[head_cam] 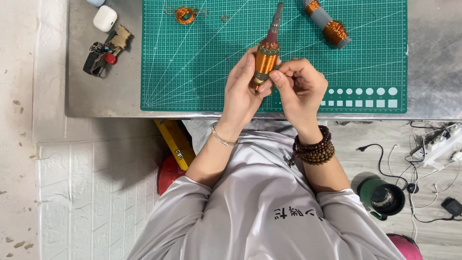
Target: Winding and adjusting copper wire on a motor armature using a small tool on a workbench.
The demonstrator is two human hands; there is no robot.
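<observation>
Both hands work a copper-wound motor armature above the green cutting mat (192,58).

The mat lies on a grey metal table (433,58), with a second armature (327,24) near its far edge and a loose copper wire coil (184,14) well apart. The held armature (266,60) points its long axis away from the body, shaft far. The left hand (240,91) wraps its body; the right hand (298,86), just beside, pinches at its near end.
</observation>
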